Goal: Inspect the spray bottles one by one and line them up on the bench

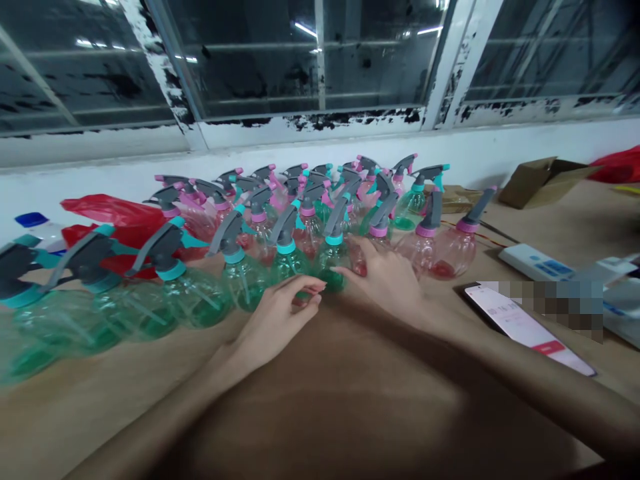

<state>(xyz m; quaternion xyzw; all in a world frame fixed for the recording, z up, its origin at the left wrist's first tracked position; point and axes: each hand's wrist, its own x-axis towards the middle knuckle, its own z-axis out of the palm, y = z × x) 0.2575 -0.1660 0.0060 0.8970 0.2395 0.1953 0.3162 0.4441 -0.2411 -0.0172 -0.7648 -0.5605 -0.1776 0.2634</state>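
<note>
Spray bottles with grey trigger heads stand in front of me in a crowded group. My left hand (283, 307) is in front of a green spray bottle (293, 262) with a turquoise collar. Its fingers are curved, thumb and fingertips a little apart, with nothing visible between them. My right hand (387, 277) is at a pink spray bottle (379, 231), covering most of its body. Thumb and index finger are spread, the thumb pointing toward another green spray bottle (333, 257). Whether the right fingers touch either bottle is unclear; the other right fingers are partly hidden.
Right of my hands lie a phone (525, 327) with a lit screen and a white power strip (537, 263). A cardboard box (543, 183) stands against the wall. Red plastic bags (117, 217) and a blue-capped bottle (43, 230) are at the left.
</note>
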